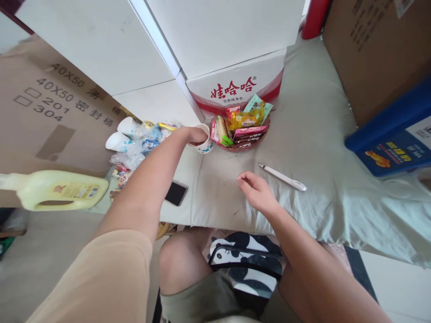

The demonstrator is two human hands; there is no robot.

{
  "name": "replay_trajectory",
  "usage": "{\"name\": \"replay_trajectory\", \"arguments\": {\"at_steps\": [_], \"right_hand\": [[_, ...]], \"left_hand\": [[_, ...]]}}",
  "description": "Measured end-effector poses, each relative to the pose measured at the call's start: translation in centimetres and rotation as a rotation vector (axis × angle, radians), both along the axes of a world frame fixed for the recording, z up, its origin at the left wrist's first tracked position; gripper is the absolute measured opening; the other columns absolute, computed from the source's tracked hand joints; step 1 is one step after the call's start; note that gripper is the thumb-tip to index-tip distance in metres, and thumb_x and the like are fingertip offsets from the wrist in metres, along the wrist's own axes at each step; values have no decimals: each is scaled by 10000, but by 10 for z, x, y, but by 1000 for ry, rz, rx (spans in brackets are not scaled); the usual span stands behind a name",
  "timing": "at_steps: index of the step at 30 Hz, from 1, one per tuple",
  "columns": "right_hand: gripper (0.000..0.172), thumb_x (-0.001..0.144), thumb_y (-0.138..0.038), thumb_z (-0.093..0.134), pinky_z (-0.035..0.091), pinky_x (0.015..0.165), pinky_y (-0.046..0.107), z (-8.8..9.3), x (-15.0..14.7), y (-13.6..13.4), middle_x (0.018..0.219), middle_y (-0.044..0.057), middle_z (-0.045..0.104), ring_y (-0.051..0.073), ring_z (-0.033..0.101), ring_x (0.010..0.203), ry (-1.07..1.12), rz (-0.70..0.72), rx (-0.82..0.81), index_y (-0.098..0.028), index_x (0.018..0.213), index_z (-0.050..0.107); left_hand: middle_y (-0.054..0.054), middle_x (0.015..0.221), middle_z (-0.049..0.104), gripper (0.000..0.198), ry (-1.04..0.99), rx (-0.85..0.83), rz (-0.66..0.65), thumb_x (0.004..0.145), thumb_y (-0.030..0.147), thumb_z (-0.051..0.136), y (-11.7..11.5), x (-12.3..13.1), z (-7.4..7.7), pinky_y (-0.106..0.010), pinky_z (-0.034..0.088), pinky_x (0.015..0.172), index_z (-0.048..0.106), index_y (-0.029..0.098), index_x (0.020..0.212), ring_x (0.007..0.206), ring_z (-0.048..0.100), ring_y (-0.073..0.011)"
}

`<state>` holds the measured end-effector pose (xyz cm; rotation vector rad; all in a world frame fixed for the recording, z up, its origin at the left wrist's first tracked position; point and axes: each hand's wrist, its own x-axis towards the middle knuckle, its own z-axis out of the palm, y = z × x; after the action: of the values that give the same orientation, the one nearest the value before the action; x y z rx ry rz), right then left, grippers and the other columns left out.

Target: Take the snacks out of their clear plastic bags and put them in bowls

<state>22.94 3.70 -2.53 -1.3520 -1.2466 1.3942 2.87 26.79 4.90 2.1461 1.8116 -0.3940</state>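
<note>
Left hand: reaches to the far middle, fingers down in the mouth of a paper cup; their spread is hidden, and whether they grip anything cannot be told.
Paper cup: upright on the cloth, just left of the basket; its upward mouth admits the fingers from above.
Right hand: nearer, over the cloth, fingers loosely curled with a gap at the thumb; nothing visible in hold, apparently at rest.
Basket: before the red-lettered carton; its packets stand or lean closely, presumably to fit within the rim.
White cutter-like tool: lies right of the right hand, apart from it.
Phone: flat, just right of the left forearm.
Left side: two further cups on their sides beside jumbled wrappers.
Count: three cups, one basket, one tool, one phone; the packets overlap too much for certain counting.
</note>
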Motion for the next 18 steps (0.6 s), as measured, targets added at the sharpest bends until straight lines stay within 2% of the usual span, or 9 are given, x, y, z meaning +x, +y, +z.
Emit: {"name": "replay_trajectory", "arguments": {"at_steps": [2, 3, 7, 11, 14, 18], "right_hand": [[218, 799, -418, 500, 379, 611, 286, 1, -1, 1, 669, -23, 581, 154, 507, 624, -3, -7, 16, -231, 834, 605], [217, 800, -416, 498, 382, 615, 288, 1, -1, 1, 665, -22, 578, 156, 509, 626, -5, -10, 23, -231, 832, 604], [213, 799, -409, 492, 383, 608, 294, 1, -5, -2, 673, -20, 585, 158, 505, 610, -21, -17, 52, -235, 853, 602], [192, 777, -370, 506, 413, 653, 310, 0, -5, -1, 769, 17, 650, 179, 562, 674, -80, -94, 140, -234, 880, 595], [184, 777, -337, 494, 432, 683, 324, -2, 1, 3, 827, 42, 672, 193, 588, 718, -139, -174, 193, -231, 893, 588], [189, 774, -323, 487, 436, 672, 327, -2, 8, 6, 832, 48, 667, 193, 588, 710, -169, -209, 220, -224, 904, 582]], "left_hand": [[-101, 896, 762, 310, 22, -27, -22, 723, 227, 559, -5, -6, 8, -358, 510, 805, 786, 183, 930, 895, 702, -270], [-103, 970, 762, 340, 29, 16, -38, 761, 227, 521, -9, -10, 13, -358, 507, 832, 778, 191, 980, 949, 698, -273], [-120, 1094, 726, 381, -14, 357, -144, 862, 261, 453, -42, -17, 24, -387, 490, 913, 721, 186, 1122, 1048, 666, -290], [-142, 1201, 650, 388, -79, 442, -308, 861, 337, 563, -73, -2, 20, -450, 457, 1002, 662, 180, 1202, 1148, 597, -323], [-148, 1316, 582, 507, -71, 471, -280, 825, 398, 651, -75, -2, 13, -486, 425, 1049, 597, 194, 1286, 1252, 522, -351], [-139, 1359, 571, 515, -96, 455, -231, 815, 413, 684, -73, -30, 6, -469, 397, 1092, 584, 191, 1269, 1285, 504, -326]]}}
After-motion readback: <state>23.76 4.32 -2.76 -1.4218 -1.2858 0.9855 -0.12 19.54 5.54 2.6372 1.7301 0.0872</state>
